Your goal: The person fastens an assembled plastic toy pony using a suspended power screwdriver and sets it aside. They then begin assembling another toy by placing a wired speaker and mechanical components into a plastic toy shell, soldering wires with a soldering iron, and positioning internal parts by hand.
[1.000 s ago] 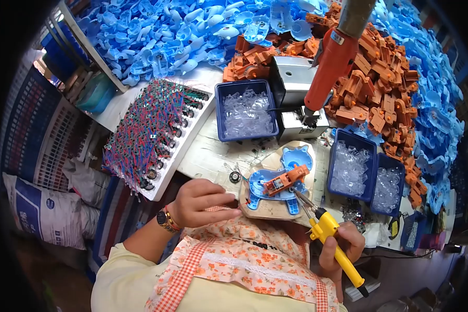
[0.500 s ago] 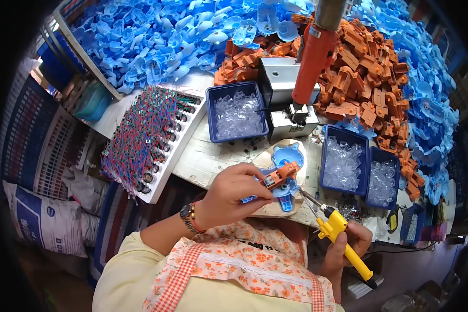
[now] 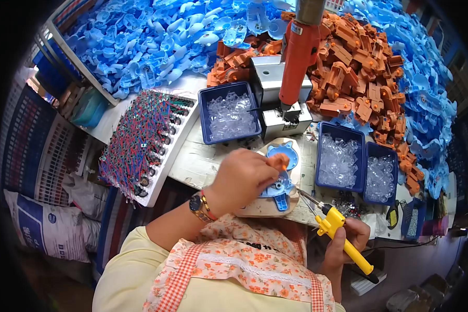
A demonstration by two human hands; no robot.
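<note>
Basically a handling step: left hand [image 3: 243, 174] pinching orange part [image 3: 281, 162] at blue shell [image 3: 281, 200], right hand [image 3: 358, 232] gripping yellow iron [image 3: 354, 254]; next move likely calls for steady part, iron clear

Wearing pale yellow shirt [image 3: 127, 268], orange-flower apron [image 3: 281, 255] with red-and-white checked straps [image 3: 178, 281], white lace strip [image 3: 239, 268]; on left wrist [image 3: 216, 202], dark watch [image 3: 195, 203], red-and-gold band [image 3: 208, 207].
</note>
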